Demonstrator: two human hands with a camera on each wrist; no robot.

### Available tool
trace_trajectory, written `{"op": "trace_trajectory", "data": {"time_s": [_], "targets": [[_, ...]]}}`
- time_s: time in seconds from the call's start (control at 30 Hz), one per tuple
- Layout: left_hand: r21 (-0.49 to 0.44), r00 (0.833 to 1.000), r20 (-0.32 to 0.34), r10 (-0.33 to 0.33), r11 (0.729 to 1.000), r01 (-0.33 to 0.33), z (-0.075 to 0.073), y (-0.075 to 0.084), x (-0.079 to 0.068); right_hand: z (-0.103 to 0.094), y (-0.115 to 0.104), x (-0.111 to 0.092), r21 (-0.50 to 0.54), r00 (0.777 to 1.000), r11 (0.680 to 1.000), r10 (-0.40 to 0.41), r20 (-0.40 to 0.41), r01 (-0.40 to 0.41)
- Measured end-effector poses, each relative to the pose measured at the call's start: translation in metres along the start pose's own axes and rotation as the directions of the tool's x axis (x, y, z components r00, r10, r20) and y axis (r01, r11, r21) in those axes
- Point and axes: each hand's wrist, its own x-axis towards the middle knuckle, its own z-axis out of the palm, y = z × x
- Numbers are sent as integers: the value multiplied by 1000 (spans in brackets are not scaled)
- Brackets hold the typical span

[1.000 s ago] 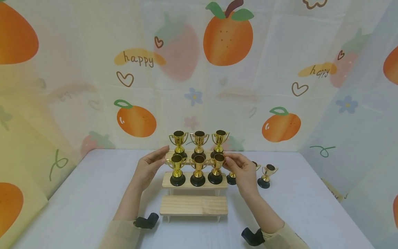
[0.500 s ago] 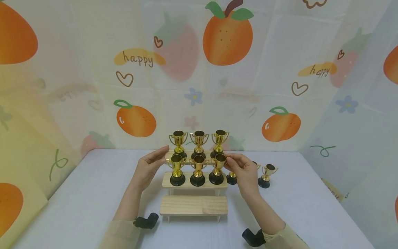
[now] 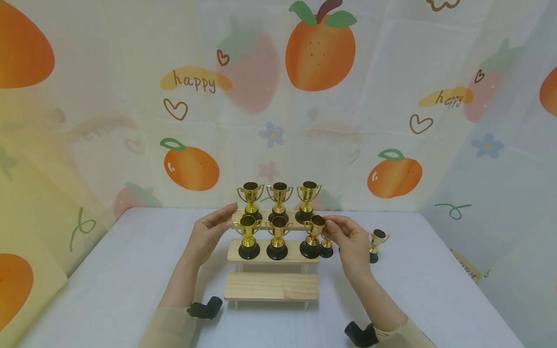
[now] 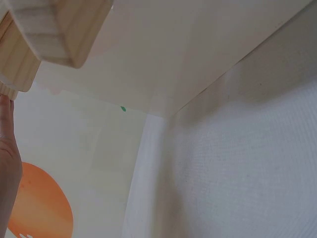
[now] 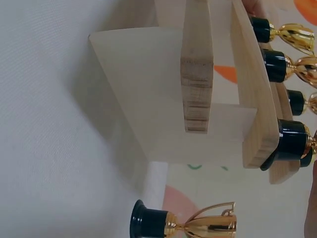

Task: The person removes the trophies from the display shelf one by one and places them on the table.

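My right hand (image 3: 351, 244) pinches the handle of a small gold trophy cup (image 3: 315, 237) with a black base, at the right end of the middle shelf (image 3: 261, 258) of a wooden step stand. In the right wrist view, this trophy's black base (image 5: 292, 140) sits right at the shelf's end. Two more trophies (image 3: 278, 234) stand upright to its left. Three others (image 3: 278, 199) stand in a row on the top shelf (image 3: 265, 223). My left hand (image 3: 210, 237), fingers extended, touches the left end of the top shelf. The lowest shelf (image 3: 270, 286) is bare wood.
On the white table (image 3: 130, 270), one trophy (image 3: 326, 247) stands just right of the stand, partly behind the held one. Another trophy (image 3: 377, 241) stands farther right, partly hidden by my right hand. A fruit-patterned cloth (image 3: 278, 130) hangs behind the table.
My right hand has slid its trophy rightward along the middle shelf to the end, widening the space beside the middle trophy. My left hand has stayed at the stand.
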Motion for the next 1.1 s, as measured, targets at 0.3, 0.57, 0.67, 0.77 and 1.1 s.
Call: {"op": "trace_trajectory", "data": {"time_s": [0.3, 0.57, 0.67, 0.77, 1.1], "targets": [[2, 1000, -1, -6, 1000, 6, 0, 1, 0, -10, -3, -3, 15, 1000, 1000, -8, -1, 8], [10, 1000, -5, -2, 1000, 2, 0, 1, 0, -17, -5, -4, 18, 999, 1000, -6, -54, 7], [3, 1000, -4, 1, 1000, -1, 0, 1, 0, -20, -4, -4, 12, 998, 1000, -5, -70, 6], [-5, 1000, 1, 5, 1000, -5, 0, 0, 0, -24, -1, -3, 1, 996, 1000, -13, -90, 13], [-37, 999, 14, 31, 999, -30, -2, -2, 1, -37, 2, -1, -18, 992, 999, 24, -125, -27]]}}
